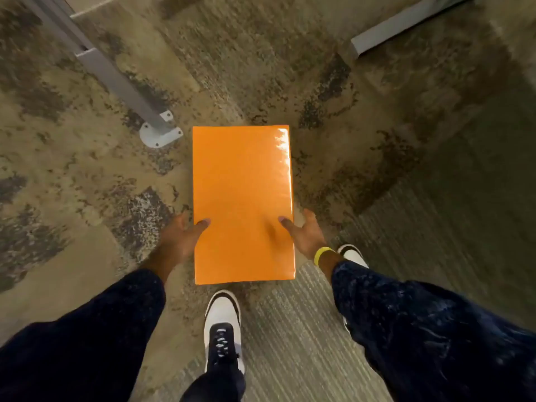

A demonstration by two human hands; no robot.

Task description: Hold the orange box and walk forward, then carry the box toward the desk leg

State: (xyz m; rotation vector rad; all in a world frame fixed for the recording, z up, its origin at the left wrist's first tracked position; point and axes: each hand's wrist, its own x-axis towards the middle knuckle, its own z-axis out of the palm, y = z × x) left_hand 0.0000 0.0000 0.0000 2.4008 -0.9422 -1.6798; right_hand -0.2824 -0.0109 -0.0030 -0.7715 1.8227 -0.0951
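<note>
A glossy orange rectangular package (pixel 242 181) is held flat above the carpet, long side pointing away from me. My left hand (pixel 181 236) grips its left edge near the close end, thumb on top and fingers hidden underneath. My right hand (pixel 304 233) grips the right edge the same way, thumb lying on the top face. A yellow band (pixel 321 254) circles my right wrist. Both arms wear dark sleeves.
Mottled brown and grey carpet (pixel 87 169) covers the floor. A grey metal post with a bolted foot (pixel 158 133) stands just left of the package's far end. Another grey furniture leg (pixel 385 33) lies at the upper right. My white and black shoes (pixel 222 323) stand below the package.
</note>
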